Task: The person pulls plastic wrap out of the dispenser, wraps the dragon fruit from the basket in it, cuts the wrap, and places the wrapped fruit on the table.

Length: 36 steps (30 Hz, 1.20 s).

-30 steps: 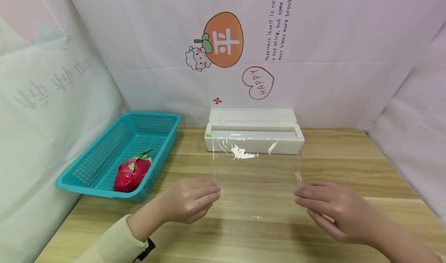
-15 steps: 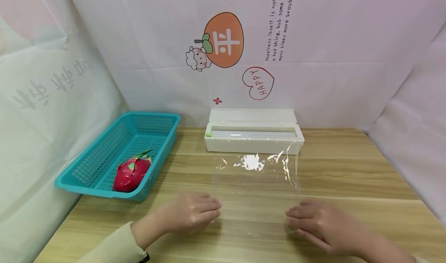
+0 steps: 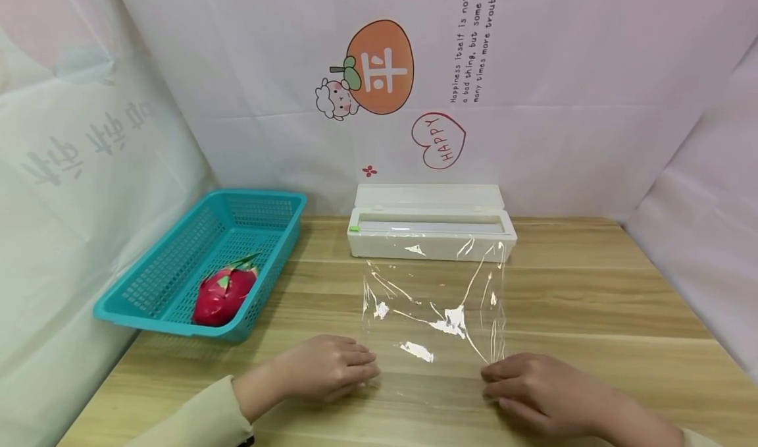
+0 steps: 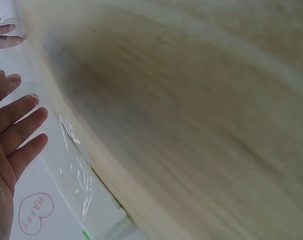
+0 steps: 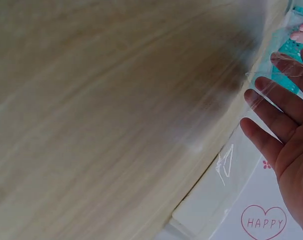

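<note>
A sheet of clear film [image 3: 435, 315] lies on the wooden tabletop [image 3: 592, 315], running from the white dispenser [image 3: 431, 233] at the back toward the person; its far edge reaches the dispenser's front, and whether it is cut free there cannot be told; creases and bright glints cross its middle. The left hand [image 3: 328, 368] rests palm down on the tabletop at the film's near left corner, fingers straight and loosely together, their tips at the film's edge; it grips nothing. The right hand [image 3: 533, 388] lies palm down at the near right corner, fingers stretched flat with the tips on the film's edge; it too is flat and unclenched, holding nothing. The two hands lie well apart, with the near strip of film between them. In the left wrist view the left hand [image 4: 11, 135] shows spread fingers above the film [image 4: 76, 170]; in the right wrist view the right hand [image 5: 286, 135] shows the same, fingers straight, over the film [image 5: 225, 162]. The dispenser stands with its lid [image 3: 429, 195] tipped open against the backdrop [image 3: 562, 105]; a small green tab [image 3: 354, 228] sits at its left end. A teal basket [image 3: 195, 262] stands on the left of the tabletop, well apart from the film, with a red dragon fruit [image 3: 224, 292] inside near its front. The backdrop bears an orange fruit picture [image 3: 379, 68] and a red heart reading HAPPY [image 3: 438, 141].
</note>
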{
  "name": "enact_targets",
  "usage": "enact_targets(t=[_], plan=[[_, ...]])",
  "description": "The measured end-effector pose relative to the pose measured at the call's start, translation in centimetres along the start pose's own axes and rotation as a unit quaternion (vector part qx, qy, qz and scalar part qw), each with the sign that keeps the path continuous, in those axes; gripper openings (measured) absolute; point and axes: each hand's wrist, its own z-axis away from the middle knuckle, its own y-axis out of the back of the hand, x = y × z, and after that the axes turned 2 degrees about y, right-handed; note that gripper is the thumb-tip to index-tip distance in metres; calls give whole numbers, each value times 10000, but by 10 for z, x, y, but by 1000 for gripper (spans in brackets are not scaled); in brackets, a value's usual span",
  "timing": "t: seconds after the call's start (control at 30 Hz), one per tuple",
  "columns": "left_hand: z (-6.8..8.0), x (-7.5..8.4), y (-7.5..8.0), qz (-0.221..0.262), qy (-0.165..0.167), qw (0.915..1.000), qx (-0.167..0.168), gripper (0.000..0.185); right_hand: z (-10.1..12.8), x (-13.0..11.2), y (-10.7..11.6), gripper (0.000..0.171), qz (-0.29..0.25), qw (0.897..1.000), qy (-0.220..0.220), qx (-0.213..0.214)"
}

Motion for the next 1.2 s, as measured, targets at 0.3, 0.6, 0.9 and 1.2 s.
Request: enact_targets(t=[0.3,0.6,0.9,1.2], plan=[[2,2,-5,69,183,9991,-373,29,-1,-1,-1,19,-186,9989,-374,-231],[-1,3,-7,147,175,9994,-260,19,-5,2,-6,12,-323,9988,-345,93],[-4,1,-7,188,211,9995,-161,13,-2,7,-14,12,-98,9990,-46,435],[-5,1,-8,333,357,9986,-195,9,-1,9,-17,44,322,9983,-245,414]])
